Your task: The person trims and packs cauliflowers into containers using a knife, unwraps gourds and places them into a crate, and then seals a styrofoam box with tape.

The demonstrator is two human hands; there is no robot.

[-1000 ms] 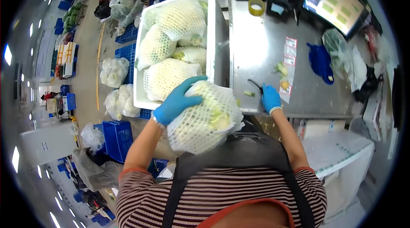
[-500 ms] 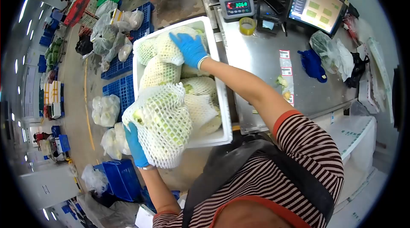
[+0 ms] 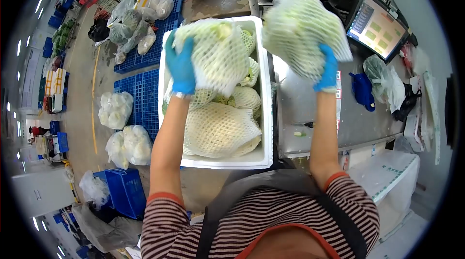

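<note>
My right hand (image 3: 327, 71), in a blue glove, grips a cauliflower (image 3: 302, 36) in white foam netting. It is raised over the steel counter, slightly blurred, and hides part of the equipment behind. At the far end of the white foam box (image 3: 267, 133), my gloved left hand (image 3: 181, 67) holds another netted cauliflower (image 3: 215, 53) by its left side. Whether that one touches the heads below, I cannot tell. More netted cauliflowers (image 3: 220, 130) lie in the box, some with pale green stems showing.
Right of the box is a steel counter (image 3: 300, 109) with labels, a blue cloth (image 3: 362, 92), plastic bags and a monitor (image 3: 378, 27). Blue pallets (image 3: 138, 106) with bagged produce (image 3: 116, 109) stand on the floor to the left, near a blue crate (image 3: 127, 193).
My right hand has lifted a cauliflower out of the box and rightward over the counter. My left hand has moved from the box's near left corner to its far end, with its cauliflower.
</note>
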